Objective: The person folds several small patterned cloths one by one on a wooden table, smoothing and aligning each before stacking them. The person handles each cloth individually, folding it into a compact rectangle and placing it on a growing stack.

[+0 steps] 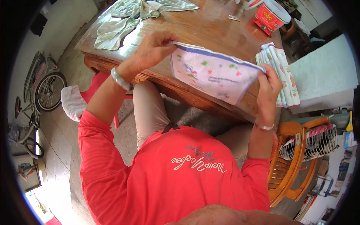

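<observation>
A small white towel (211, 73) with a blue border and a print of green, red and blue figures hangs between my two hands over the table's front edge. Its left upper corner is pinched by my left hand (157, 46), which has a pale bangle on the wrist. At the other upper corner, my right hand (268, 87) grips the cloth between thumb and fingers. The top edge is stretched and slopes down to the right. Just beyond my right hand, a stack of folded printed towels (284, 76) lies at the table's right edge.
Rumpled pale cloths (118, 31) lie on the far left of the wooden table (208, 25). A red and white plastic bucket (271, 17) stands at the far right. A wooden chair (292, 163) is at my right; a red stool (97, 84) and a bicycle (49, 91) are left.
</observation>
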A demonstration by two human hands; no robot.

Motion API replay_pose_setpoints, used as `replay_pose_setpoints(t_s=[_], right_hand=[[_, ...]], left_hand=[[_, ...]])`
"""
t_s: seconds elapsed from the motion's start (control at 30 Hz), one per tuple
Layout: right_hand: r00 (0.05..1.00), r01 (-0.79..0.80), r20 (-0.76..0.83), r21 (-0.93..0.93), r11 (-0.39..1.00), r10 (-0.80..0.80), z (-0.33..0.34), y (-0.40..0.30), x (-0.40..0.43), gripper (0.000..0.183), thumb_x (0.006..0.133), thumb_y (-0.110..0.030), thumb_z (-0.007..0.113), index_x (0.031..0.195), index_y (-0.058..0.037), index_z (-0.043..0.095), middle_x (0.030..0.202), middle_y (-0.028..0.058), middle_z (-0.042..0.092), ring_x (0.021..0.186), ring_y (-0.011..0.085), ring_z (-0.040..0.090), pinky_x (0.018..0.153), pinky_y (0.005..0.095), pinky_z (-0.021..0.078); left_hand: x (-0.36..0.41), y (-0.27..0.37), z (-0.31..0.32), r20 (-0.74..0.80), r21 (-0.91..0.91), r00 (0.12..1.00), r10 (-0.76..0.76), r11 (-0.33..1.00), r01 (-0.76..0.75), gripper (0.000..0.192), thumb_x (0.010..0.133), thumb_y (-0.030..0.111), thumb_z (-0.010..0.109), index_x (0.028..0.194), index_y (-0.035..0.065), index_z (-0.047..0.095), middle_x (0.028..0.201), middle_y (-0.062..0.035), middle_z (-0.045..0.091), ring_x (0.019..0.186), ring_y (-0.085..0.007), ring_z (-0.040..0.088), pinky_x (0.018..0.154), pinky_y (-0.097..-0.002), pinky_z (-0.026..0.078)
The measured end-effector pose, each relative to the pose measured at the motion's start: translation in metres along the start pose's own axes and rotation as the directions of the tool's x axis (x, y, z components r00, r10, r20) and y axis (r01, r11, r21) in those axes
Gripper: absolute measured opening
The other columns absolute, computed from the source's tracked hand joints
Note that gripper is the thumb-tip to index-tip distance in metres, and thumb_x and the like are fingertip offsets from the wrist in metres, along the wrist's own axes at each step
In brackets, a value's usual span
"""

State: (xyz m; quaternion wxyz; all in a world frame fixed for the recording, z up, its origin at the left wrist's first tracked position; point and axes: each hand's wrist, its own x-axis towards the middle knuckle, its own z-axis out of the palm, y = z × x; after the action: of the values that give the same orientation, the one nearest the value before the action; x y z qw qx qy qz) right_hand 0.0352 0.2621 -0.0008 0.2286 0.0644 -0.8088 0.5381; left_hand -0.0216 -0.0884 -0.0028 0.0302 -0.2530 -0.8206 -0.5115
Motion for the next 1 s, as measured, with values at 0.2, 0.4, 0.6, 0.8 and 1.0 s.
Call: replay_pose_setpoints(t_s=[0.2,0.4,0.6,0.8,1.0], right_hand=[[0.996,0.055,-0.079,0.116,0.992,-0.046,-0.011,-0.004,0.036,0.016,0.088,0.002,0.058,0.102,0.0024,0.066,0.089,-0.0012,0.062,0.08,0.0052,0.055,0.072,0.0201,0.0447],[0.986,0.085,-0.16,0.275,0.958,-0.041,-0.009,-0.002,0.019,0.017,0.089,0.002,0.057,0.104,0.0047,0.064,0.088,0.0006,0.063,0.08,0.0054,0.055,0.072,0.0202,0.0451],[0.995,-0.1,0.037,0.237,0.966,0.094,0.001,0.026,0.049,0.017,0.086,0.0,0.059,0.101,0.0044,0.066,0.082,-0.0003,0.062,0.072,0.0054,0.054,0.065,0.0209,0.0434],[0.997,0.051,-0.067,0.172,0.984,-0.04,0.006,0.051,0.092,0.016,0.085,0.001,0.059,0.099,0.0034,0.067,0.08,-0.0026,0.06,0.071,0.0039,0.05,0.063,0.0203,0.0409],[0.966,0.241,-0.057,-0.16,0.957,-0.253,0.001,0.052,0.053,0.02,0.085,0.003,0.055,0.101,-0.001,0.067,0.078,-0.0002,0.06,0.069,0.006,0.049,0.063,0.0218,0.0404]], left_hand=[[0.038,0.03,0.002,-0.268,-0.041,0.946,0.184,0.978,-0.202,0.015,0.092,0.005,0.061,0.104,-0.0033,0.063,0.086,0.0003,0.063,0.079,-0.0053,0.055,0.071,-0.0214,0.047],[0.038,0.027,-0.004,-0.215,-0.123,0.962,0.17,0.972,-0.2,0.016,0.094,0.006,0.059,0.108,-0.0015,0.063,0.087,0.0,0.064,0.08,-0.0049,0.057,0.071,-0.0209,0.048],[0.067,-0.001,0.001,-0.205,-0.12,0.978,-0.032,0.993,0.008,0.021,0.091,0.013,0.063,0.106,-0.0023,0.065,0.088,-0.0013,0.065,0.08,-0.0062,0.056,0.071,-0.0213,0.046],[0.11,-0.008,-0.003,-0.258,0.159,0.959,0.114,0.984,-0.074,0.023,0.091,0.017,0.064,0.103,-0.0028,0.065,0.084,-0.0024,0.066,0.077,-0.0069,0.058,0.069,-0.0233,0.047],[0.07,-0.017,0.006,-0.172,0.485,0.785,0.595,0.745,-0.459,0.012,0.083,0.002,0.066,0.095,0.0012,0.063,0.084,-0.0125,0.064,0.077,-0.0262,0.063,0.072,-0.0325,0.05]])
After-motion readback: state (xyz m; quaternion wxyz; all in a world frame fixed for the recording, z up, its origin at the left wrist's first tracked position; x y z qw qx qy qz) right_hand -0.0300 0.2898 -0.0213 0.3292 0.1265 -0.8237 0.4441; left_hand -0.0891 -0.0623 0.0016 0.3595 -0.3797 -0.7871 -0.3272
